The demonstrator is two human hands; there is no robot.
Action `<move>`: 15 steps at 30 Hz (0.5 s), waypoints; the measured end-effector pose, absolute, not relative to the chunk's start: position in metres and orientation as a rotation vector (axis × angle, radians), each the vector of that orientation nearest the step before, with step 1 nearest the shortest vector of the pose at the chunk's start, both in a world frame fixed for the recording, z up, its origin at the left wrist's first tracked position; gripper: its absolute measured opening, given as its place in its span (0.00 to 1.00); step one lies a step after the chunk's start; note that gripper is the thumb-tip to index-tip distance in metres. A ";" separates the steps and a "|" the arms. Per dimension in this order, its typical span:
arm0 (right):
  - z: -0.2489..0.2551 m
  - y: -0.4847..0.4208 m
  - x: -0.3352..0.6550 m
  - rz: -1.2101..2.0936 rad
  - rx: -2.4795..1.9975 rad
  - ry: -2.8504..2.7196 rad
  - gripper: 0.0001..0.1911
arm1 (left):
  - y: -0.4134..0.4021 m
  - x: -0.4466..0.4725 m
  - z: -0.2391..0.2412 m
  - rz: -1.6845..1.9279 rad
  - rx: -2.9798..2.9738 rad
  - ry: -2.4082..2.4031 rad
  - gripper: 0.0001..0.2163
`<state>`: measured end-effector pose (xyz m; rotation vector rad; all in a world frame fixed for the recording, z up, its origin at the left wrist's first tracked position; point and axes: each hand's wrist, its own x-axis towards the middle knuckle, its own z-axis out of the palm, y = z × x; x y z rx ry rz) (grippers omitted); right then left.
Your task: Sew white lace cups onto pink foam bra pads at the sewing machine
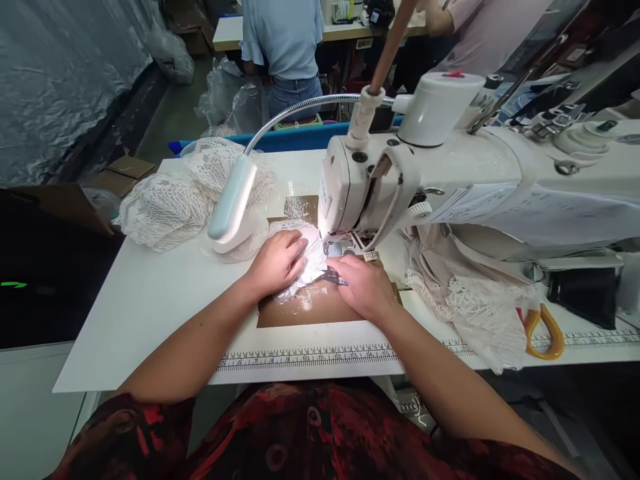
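lamp head (233, 203) crowds left hand (277, 261) on lace (314, 261) (right hand (365, 287) pinches tool (334, 277))

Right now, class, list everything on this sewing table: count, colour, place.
Sewing machine: one, white, table's right.
Table: one, white, centre.
Lamp: one, pale blue, left of the machine.
Lace pile: one, white, table's far left.
Lace heap: one, cream, under the machine arm.
Lace piece: one, white, before the machine.
Scissors: one, yellow-handled, right edge.
Ruler: one, white, near edge.
Small tool: one, dark, beside lace piece.
Left hand: one, flat on lace piece.
Right hand: one, gripping small tool.
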<state>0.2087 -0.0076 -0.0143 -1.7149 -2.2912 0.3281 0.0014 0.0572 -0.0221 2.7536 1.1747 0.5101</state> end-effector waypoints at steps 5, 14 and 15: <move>-0.018 -0.006 0.217 0.580 -1.594 -2.045 0.19 | 0.043 -0.001 -0.008 0.361 2.682 1.371 0.13; -0.015 -0.014 0.206 1.088 -1.296 -1.983 0.24 | -0.040 -0.004 0.009 0.484 2.441 0.763 0.10; -0.014 -0.017 0.205 1.108 -1.271 -1.971 0.25 | -0.045 -0.006 0.010 0.564 2.388 0.756 0.10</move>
